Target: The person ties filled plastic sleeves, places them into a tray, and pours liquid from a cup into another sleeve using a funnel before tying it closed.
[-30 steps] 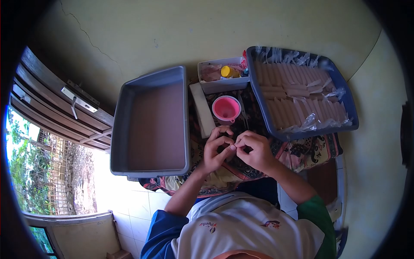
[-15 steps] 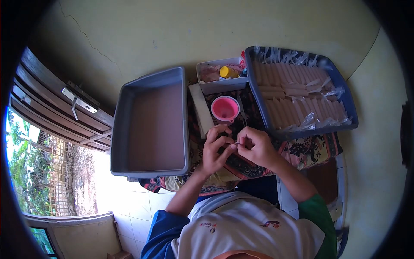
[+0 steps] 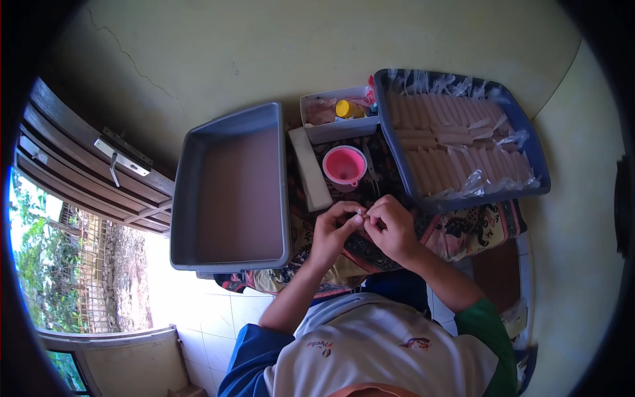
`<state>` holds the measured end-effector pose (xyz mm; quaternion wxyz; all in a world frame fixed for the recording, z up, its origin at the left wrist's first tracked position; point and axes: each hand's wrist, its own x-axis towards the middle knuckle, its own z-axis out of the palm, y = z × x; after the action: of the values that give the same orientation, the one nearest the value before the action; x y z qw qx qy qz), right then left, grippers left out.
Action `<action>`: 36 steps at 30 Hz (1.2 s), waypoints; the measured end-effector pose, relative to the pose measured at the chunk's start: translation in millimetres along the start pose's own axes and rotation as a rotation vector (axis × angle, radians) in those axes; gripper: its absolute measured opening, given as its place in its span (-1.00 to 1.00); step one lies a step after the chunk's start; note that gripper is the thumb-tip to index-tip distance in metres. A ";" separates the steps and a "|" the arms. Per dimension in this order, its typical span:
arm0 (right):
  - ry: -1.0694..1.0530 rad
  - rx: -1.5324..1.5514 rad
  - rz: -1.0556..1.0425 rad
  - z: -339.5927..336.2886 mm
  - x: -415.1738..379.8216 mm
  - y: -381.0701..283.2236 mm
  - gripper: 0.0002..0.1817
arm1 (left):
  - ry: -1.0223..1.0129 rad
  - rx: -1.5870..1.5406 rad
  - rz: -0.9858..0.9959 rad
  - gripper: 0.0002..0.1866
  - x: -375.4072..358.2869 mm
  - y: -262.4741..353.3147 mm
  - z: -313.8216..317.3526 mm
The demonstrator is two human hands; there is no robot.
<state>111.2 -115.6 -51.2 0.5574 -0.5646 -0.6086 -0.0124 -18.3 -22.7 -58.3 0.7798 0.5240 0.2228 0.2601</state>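
My left hand (image 3: 335,231) and my right hand (image 3: 391,228) meet over the patterned cloth, fingertips pinched close together. Whatever lies between the fingers is too small to make out. Just beyond them stands a pink funnel (image 3: 344,165) with a pale rim. Left of the funnel is a long white block (image 3: 309,170), its near end by my left hand. A slim metal tool (image 3: 372,169) lies on the cloth to the funnel's right.
On the left sits a grey tub (image 3: 286,218) of brownish liquid. A blue-grey tub (image 3: 544,178) at right holds rows of filled plastic tubes. Between them at the back, a white box (image 3: 340,132) contains a yellow-lidded jar (image 3: 347,109). Patterned cloth (image 3: 463,231) covers the table.
My left fingers have curled in from a more spread pose and now pinch close against my right fingertips. The tubs, funnel and box stay in place.
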 end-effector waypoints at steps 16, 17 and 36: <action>-0.155 -0.002 -0.113 -6.3 1.6 -9.7 -0.73 | 0.174 0.103 0.234 -0.93 -2.3 -8.9 -5.4; -0.230 0.011 -0.129 -7.3 1.0 -10.1 -0.73 | 0.168 0.076 0.235 -0.94 -2.5 -9.0 -6.1; -0.143 0.010 0.052 -14.0 -11.0 -19.2 -0.77 | 0.065 0.723 0.835 -0.81 -7.6 7.2 -3.1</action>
<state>104.2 -139.0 -41.7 0.5155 -0.5767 -0.6322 0.0457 -27.3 -23.1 -52.0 0.3733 0.7939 0.0953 0.4703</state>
